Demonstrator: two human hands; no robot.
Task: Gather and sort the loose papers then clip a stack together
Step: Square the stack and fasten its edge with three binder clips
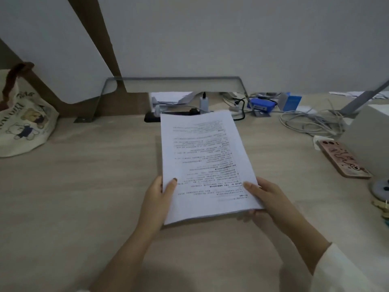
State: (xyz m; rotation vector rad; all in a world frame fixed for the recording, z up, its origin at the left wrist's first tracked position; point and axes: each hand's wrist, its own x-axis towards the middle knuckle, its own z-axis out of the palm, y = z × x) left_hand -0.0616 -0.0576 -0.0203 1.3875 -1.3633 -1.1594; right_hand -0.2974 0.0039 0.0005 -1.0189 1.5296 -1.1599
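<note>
A stack of white printed papers [202,157] is held over the middle of the wooden desk [84,197], its text upside down to me. My left hand [156,199] grips the stack's near left edge, thumb on top and fingers underneath. My right hand [267,199] grips the near right edge the same way. The sheets look squared up into one pile. No clip is visible on the stack or in either hand.
A cloth tote bag [23,123] with bear prints stands at the far left. A phone in a pink case [343,159] lies at the right beside a white box [370,135]. Cables [311,121], a blue device [262,105] and a glass riser [174,85] line the back.
</note>
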